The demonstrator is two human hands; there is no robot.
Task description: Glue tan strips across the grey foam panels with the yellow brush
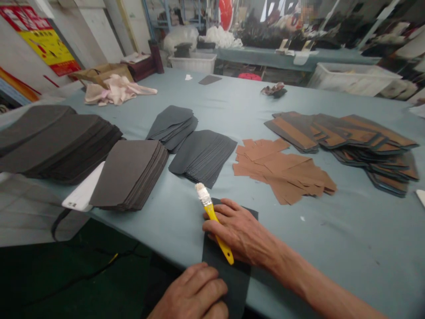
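Observation:
A paintbrush with a yellow handle and whitish bristles is held between the thumb and fingers of my right hand. That hand rests on a dark sheet, the brush tip pointing up and away to the left, past the sheet's far end. My left hand is at the bottom, its fingers curled over the left side of the same sheet; its thumb is hidden. The sheet lies at the table's near edge. Just beyond sit a fanned stack of dark grey pieces and a loose pile of brown strips.
More dark stacks stand at left, one partly over a white board. Dark pieces with brown strips overlap at right. Pinkish cloth and a crumpled scrap lie farther back on the table. White bins stand behind it.

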